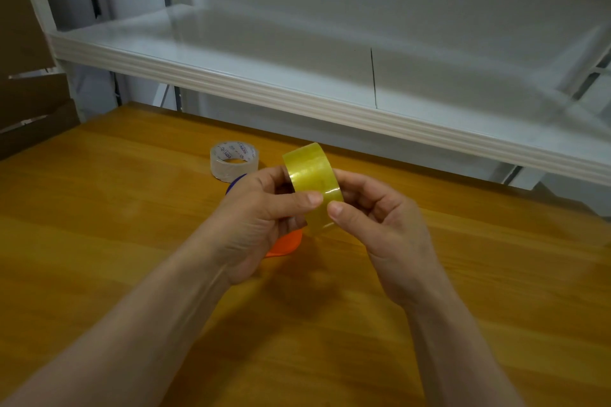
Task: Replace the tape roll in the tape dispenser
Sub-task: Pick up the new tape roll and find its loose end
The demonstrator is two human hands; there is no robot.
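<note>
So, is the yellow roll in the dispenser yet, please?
Out: left hand and right hand hold the yellow roll up; the dispenser lies below them.

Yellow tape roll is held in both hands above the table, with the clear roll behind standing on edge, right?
Not quite: the head view shows the clear roll lying flat, hole up. The left hand and right hand do hold the yellow tape roll above the table.

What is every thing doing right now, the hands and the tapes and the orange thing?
Yellow tape roll: held on edge above the table, in both hands.
Left hand: grips the yellow roll, thumb on its tape.
Right hand: pinches the yellow roll, thumb on its tape.
Clear tape roll: lies flat on the table, untouched.
Orange dispenser: on the table, mostly hidden behind the hands.
</note>
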